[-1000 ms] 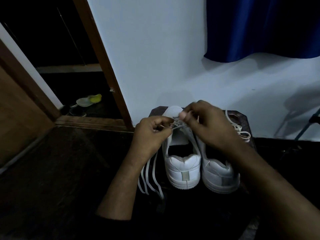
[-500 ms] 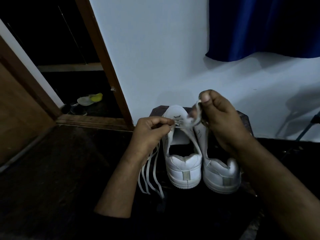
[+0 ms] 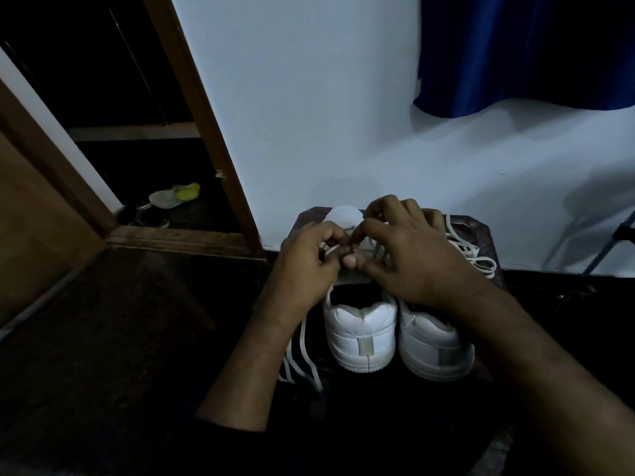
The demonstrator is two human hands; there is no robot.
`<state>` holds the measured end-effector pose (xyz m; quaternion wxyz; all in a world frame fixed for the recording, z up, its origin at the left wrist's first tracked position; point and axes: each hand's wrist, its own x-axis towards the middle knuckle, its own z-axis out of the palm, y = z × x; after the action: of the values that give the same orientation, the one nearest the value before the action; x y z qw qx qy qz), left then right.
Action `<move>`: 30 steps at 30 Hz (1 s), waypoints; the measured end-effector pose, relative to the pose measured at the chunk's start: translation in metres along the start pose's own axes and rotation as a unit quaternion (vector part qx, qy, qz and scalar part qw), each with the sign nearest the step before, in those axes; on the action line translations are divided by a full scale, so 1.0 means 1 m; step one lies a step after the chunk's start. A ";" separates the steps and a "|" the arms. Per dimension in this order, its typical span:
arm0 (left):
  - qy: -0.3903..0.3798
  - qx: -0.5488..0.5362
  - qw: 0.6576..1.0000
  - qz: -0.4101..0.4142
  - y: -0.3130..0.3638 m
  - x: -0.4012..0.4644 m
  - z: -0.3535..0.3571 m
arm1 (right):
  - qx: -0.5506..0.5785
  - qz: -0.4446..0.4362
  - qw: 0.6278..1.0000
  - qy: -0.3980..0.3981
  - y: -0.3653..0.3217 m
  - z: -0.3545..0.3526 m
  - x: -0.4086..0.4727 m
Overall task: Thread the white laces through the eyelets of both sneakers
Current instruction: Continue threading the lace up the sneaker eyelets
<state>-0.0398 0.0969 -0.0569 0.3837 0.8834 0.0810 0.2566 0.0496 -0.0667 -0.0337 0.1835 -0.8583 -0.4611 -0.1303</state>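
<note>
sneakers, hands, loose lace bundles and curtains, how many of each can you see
sneakers: 2, left one and right one
hands: 2, left hand and right hand
loose lace bundles: 2, one left of the sneakers, one to the right
curtain: 1
total: 7

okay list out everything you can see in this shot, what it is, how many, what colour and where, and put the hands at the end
sneakers: two, white, side by side on the stand, heels toward the camera
laces: white; loose strands hang left of the left sneaker, a loose pile lies right of the right sneaker
stand: one, dark, against the wall under the sneakers
wall: one, pale, behind the stand
curtain: one, blue, top right
door frame: one, brown wood, left of the wall
footwear in doorway: pale and yellow, count unclear, on the dark floor beyond
left hand: pinching a lace over the left sneaker
right hand: fingertips meeting the left hand's at that lace
</note>
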 end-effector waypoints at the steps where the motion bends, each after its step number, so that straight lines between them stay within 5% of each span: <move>1: -0.007 -0.021 1.000 -0.015 0.000 0.000 -0.001 | -0.008 0.002 1.000 0.004 0.000 0.001 0.000; 6: -0.003 0.007 1.000 -0.003 0.001 0.001 -0.004 | -0.005 0.097 0.993 0.059 0.002 -0.003 0.003; 10: -0.014 0.069 0.997 0.022 0.004 0.000 -0.004 | 0.044 0.170 0.984 0.028 0.004 0.000 0.003; 22: -0.003 0.225 0.971 0.080 0.008 0.001 0.002 | 0.087 0.161 0.983 0.029 0.000 0.005 0.004; 30: 0.076 0.136 0.984 0.083 0.000 0.004 0.003 | 0.119 0.167 0.979 0.017 -0.001 0.003 0.004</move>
<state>-0.0344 0.0967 -0.0572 0.2303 0.9088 0.0706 0.3406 0.0513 -0.0626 -0.0345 0.3114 -0.8930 -0.3200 -0.0567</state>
